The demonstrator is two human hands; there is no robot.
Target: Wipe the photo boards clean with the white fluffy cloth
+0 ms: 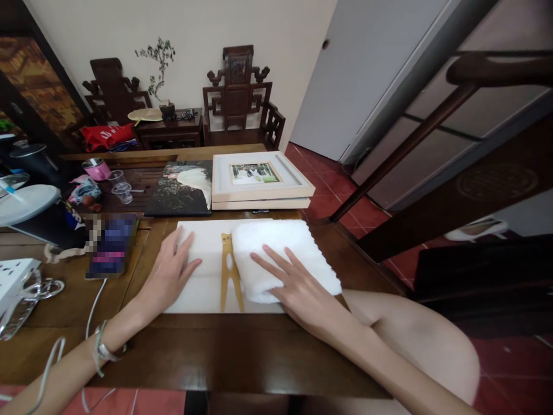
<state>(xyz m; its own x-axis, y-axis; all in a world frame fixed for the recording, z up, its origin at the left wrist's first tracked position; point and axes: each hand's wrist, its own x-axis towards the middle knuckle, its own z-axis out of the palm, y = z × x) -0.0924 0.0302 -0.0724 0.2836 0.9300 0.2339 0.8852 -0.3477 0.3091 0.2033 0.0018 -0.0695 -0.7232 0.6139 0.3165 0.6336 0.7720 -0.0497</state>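
Observation:
A white board [207,271] lies flat on the wooden table [224,351] in front of me. My left hand [168,274] rests flat on its left part, fingers stretched out. A folded white towel [285,253] lies on the board's right part. My right hand [298,285] lies flat on the towel with fingers spread. Between my hands a yellow cat-shaped stand piece [230,271] lies on the board.
Stacked white photo frames [261,181] and a dark photo print [181,190] lie beyond the board. At left sit a blurred phone [111,245], a pink cup [97,169], clear plastic cups [122,189] and a white cable [93,311]. Carved chairs stand at the wall.

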